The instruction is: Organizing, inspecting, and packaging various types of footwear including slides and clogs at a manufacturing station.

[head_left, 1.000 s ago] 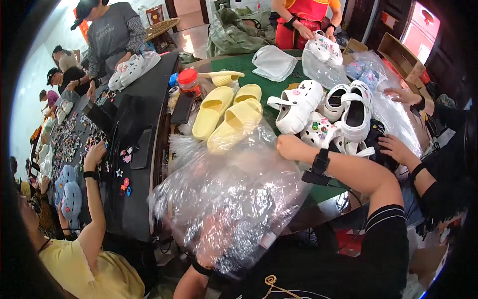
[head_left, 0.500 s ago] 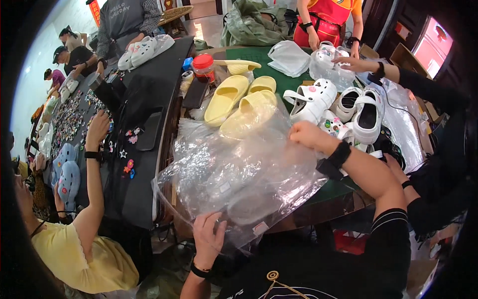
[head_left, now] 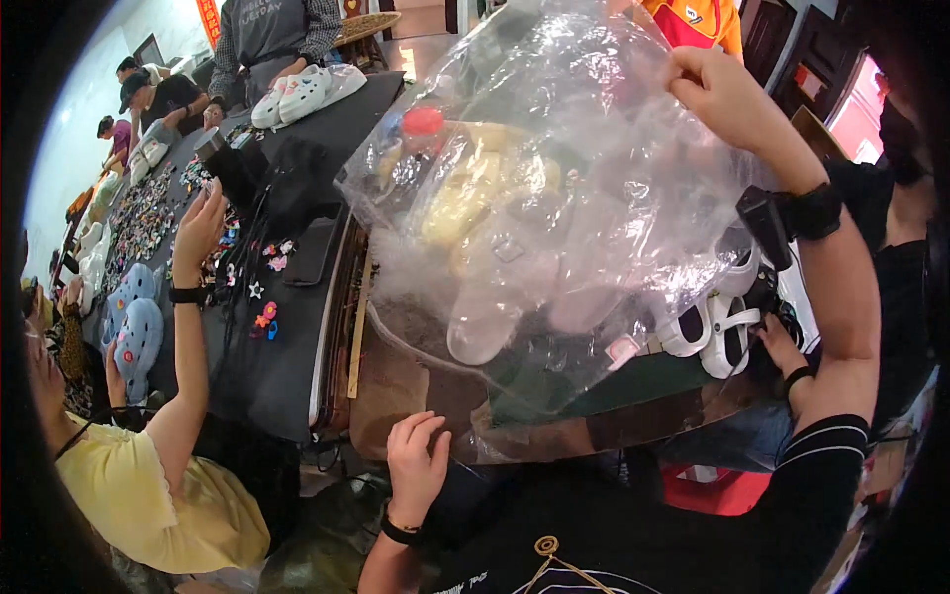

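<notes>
Green mat point(head_left: 678, 376) covers part of the worktable point(head_left: 396, 401); clear plastic bag point(head_left: 614, 238) is now raised over it, right hand point(head_left: 720, 97) gripping the bag's upper-right edge; left hand point(head_left: 418, 465) is off it, empty, loosely curled, below-left of bag; bag control looks one-handed; yellow slides point(head_left: 465, 193) behind bag blurred; pale footwear shapes point(head_left: 485, 322), apparently inside, indistinct; right fingertips unclear.
</notes>
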`<state>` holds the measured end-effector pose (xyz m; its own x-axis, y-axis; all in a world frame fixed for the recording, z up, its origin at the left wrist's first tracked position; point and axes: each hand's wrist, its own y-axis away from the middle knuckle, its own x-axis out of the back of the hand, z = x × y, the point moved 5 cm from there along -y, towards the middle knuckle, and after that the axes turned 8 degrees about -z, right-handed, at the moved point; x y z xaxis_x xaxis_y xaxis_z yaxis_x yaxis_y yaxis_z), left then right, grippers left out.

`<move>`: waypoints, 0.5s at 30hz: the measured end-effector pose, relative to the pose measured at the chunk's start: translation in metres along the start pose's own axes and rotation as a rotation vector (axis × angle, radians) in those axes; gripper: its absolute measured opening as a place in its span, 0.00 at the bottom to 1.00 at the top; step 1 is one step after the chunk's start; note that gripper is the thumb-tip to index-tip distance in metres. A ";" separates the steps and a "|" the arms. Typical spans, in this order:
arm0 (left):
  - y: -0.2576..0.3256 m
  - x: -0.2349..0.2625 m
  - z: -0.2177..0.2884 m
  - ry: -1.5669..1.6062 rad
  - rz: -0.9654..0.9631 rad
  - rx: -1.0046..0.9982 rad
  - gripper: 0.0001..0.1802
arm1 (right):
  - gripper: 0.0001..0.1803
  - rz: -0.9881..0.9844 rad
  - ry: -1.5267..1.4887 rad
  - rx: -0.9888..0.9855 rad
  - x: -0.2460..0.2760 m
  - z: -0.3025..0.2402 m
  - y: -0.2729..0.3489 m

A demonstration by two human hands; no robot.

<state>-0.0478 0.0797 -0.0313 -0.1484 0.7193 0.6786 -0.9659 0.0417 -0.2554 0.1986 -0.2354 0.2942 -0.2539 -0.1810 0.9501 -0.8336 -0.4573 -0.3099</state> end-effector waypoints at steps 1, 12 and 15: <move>0.001 0.000 -0.001 0.003 0.001 0.002 0.12 | 0.08 0.034 0.062 0.092 0.008 0.003 -0.005; -0.020 0.039 0.024 0.014 0.205 -0.056 0.28 | 0.07 0.064 -0.016 0.163 0.204 0.308 0.010; -0.024 0.069 0.024 0.017 0.278 -0.139 0.47 | 0.07 0.048 0.018 0.206 0.275 0.325 0.034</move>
<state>-0.0394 0.1115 0.0378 -0.3980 0.7281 0.5581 -0.8504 -0.0647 -0.5221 0.2601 -0.5831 0.5333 -0.3011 -0.1923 0.9340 -0.7031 -0.6169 -0.3537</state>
